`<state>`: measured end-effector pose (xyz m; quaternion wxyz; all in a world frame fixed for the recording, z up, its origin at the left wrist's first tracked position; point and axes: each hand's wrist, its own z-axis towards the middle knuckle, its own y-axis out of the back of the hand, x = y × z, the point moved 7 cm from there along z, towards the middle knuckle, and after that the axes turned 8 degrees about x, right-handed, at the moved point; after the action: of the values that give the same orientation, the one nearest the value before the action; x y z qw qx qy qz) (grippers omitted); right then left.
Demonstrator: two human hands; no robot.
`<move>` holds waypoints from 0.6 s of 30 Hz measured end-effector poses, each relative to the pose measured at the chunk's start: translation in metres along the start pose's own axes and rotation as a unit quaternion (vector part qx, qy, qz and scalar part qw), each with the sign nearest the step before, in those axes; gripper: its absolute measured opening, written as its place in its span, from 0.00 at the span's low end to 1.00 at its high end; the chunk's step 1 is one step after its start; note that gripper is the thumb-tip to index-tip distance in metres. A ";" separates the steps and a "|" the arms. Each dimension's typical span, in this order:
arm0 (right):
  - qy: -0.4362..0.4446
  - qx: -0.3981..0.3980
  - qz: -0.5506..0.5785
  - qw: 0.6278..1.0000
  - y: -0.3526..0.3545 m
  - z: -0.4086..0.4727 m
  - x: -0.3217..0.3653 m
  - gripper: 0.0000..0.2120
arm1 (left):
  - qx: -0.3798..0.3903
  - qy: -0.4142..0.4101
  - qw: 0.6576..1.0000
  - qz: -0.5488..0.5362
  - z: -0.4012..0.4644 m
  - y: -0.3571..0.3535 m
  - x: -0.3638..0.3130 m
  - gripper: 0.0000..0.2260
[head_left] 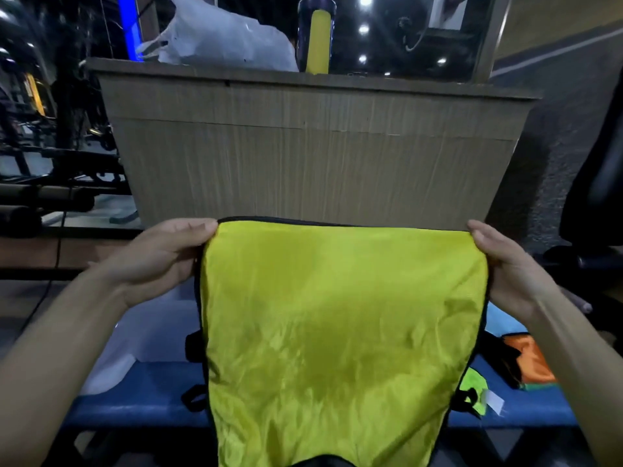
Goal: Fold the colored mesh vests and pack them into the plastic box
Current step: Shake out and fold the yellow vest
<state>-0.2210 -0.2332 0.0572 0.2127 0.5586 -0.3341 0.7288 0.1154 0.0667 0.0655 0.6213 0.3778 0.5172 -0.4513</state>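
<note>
Yellow mesh fabric with black trim, the yellow vest (340,332), is held up spread between both hands above the blue desk (141,399). Its upper left corner is pinched by the left hand (158,257), and its upper right corner by the right hand (509,264); each grip is closed on the cloth with thumb over fingers. The lower part of the vest hangs past the desk's near edge. An orange vest (532,358) and a bright green vest (473,382) are seen lying at the right end of the desk, partly hidden behind the held vest. A pale translucent container (111,369), possibly the plastic box, is glimpsed at the desk's left end. A wooden panel (310,153) stands behind.
</note>
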 end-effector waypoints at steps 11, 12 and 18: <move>0.050 0.044 -0.242 0.968 -0.138 -0.018 -0.071 0.07 | -0.108 -0.006 0.987 0.115 0.017 -0.137 0.052 0.09; 0.064 0.035 -0.262 0.962 -0.143 -0.021 -0.072 0.07 | -0.127 -0.008 0.986 0.106 0.018 -0.139 0.055 0.08; 0.056 -0.001 -0.283 0.957 -0.138 -0.032 -0.074 0.07 | -0.155 0.017 0.985 0.079 0.011 -0.139 0.062 0.05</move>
<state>-0.1271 -0.1104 0.0159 0.4293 0.5886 -0.1503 0.6683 -0.0099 0.0031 0.0059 0.6969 0.3245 0.5599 -0.3090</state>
